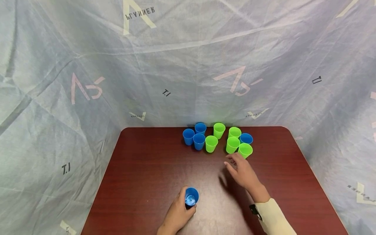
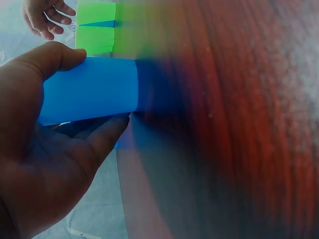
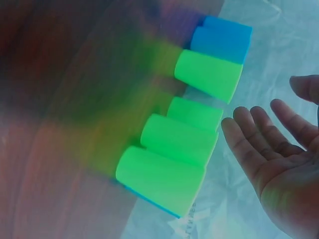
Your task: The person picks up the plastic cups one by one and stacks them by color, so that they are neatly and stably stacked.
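Near the front of the table, my left hand (image 1: 178, 212) grips a blue cup (image 1: 192, 195) around its side, its mouth facing up. In the left wrist view the thumb and fingers lie on opposite sides of that blue cup (image 2: 92, 89). My right hand (image 1: 243, 173) hovers just in front of a green cup (image 1: 245, 150) at the right of the far group. The right wrist view shows the right hand (image 3: 284, 159) with fingers apart and nothing in it, beside the upright green cups (image 3: 162, 179).
Toward the table's far edge stand several blue cups (image 1: 199, 142) on the left, two green cups (image 1: 211, 144) in the middle, and more green cups (image 1: 233, 145) around one blue cup (image 1: 246, 138) on the right. A grey printed cloth (image 1: 182, 65) hangs behind the brown table (image 1: 147, 169).
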Demonstrator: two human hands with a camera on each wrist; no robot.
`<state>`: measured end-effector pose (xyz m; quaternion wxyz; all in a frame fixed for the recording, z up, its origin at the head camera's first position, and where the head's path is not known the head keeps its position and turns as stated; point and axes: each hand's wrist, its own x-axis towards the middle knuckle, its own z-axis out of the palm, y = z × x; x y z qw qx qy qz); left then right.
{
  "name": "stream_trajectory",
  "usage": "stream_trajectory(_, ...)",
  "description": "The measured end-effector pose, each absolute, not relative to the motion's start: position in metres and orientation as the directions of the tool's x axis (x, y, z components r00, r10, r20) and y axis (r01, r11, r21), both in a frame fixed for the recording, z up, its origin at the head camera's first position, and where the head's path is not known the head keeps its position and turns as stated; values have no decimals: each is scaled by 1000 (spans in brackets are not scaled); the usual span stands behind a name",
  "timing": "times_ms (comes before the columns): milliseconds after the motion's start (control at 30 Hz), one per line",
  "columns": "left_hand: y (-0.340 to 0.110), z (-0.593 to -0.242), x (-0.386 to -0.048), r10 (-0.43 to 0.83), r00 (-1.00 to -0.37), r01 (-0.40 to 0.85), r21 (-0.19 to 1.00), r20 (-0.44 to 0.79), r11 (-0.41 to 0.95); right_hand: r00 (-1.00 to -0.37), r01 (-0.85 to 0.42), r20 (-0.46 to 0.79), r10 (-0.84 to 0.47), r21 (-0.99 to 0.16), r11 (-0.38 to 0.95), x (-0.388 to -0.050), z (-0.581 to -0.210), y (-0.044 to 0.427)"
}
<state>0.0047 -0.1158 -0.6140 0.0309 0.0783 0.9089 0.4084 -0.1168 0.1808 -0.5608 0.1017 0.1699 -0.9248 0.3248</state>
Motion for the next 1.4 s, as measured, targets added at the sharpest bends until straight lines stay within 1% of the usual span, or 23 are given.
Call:
stream_trajectory(267,-115,-615,4,161,-987,126,699,16,704,-918,-375,330,-219,-547,749,-132,-555,196)
stream_trajectory(500,-116,-614,0,169,-984,160,649,49,744,-913,-378,349,-212,-529,759,-139,-550,200)
stream_trajectory(600,-116,-612,0,176,-984,158,645,36,748,-912,-371,357,-200,-517,771,-140,-548,202)
stream_trajectory(833,-115,-609,-1,181,-984,138,651,2,747,-922,-319,364,-129,-530,785,-145,-543,207)
stream_trajectory(1033,-115,-609,-1,178,-984,138,660,7,738,-914,-325,390,-116,-528,784,-153,-544,212)
stream_trajectory(1200,-115,-611,0,180,-984,147,663,19,734,-920,-307,377,-105,-527,793,-163,-548,221)
stream_trajectory(1400,-115,-611,0,178,-984,142,665,14,733,-941,-256,328,-83,-529,809,-175,-552,232)
